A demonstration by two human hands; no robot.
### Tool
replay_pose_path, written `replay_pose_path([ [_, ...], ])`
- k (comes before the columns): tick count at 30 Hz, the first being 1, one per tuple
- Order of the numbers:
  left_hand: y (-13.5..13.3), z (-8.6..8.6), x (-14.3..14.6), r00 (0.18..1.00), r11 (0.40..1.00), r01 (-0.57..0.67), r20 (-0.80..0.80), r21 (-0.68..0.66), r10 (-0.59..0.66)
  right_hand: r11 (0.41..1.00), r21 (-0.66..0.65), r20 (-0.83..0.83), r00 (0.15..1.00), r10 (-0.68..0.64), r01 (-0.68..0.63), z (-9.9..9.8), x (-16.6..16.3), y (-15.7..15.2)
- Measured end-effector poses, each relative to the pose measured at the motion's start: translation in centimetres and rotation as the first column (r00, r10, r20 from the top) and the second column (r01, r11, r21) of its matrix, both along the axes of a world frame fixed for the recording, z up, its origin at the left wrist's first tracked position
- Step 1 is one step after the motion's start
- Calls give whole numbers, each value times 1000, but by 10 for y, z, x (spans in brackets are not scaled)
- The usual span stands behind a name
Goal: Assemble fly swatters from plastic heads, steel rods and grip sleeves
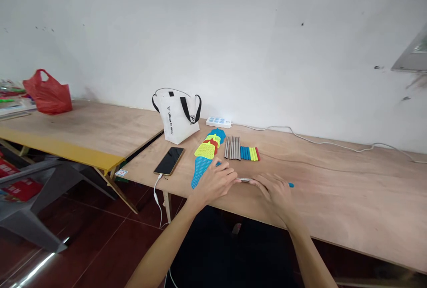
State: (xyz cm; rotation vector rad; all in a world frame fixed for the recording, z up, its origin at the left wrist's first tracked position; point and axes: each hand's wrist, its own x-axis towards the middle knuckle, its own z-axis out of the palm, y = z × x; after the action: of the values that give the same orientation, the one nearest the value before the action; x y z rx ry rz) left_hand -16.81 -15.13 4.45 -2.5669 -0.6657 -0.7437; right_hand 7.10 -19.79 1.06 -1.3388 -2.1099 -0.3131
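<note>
A fly swatter lies low over the front of the wooden table, with a blue perforated head [201,170], a short bare stretch of metal rod [246,180] and a blue handle end [291,185]. My left hand [216,180] is closed around it where head meets rod, hiding the joint. On the rod and handle, my right hand [275,190] is closed too, and only the handle's tip shows past it. Just beyond are a row of metal rods [232,148], blue, yellow and red handles [250,154], and overlapping yellow [205,150], red and blue swatter heads.
Left of the swatter heads lies a phone [169,161] on a white cable. A white bag [180,119] stands behind it, beside a power strip [219,122] whose cord runs right along the wall. A second table [83,123] holds a red plastic bag [50,94].
</note>
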Motion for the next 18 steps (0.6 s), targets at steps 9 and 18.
replay_pose_path([
  [9,5,-7,-1,999,997,46,14,-66,-45,997,-64,22,999,-45,46,12,-19,-12],
  [18,21,-6,-21,998,972,36,58,-233,-23,992,-97,-81,992,-92,84,8,13,-10],
])
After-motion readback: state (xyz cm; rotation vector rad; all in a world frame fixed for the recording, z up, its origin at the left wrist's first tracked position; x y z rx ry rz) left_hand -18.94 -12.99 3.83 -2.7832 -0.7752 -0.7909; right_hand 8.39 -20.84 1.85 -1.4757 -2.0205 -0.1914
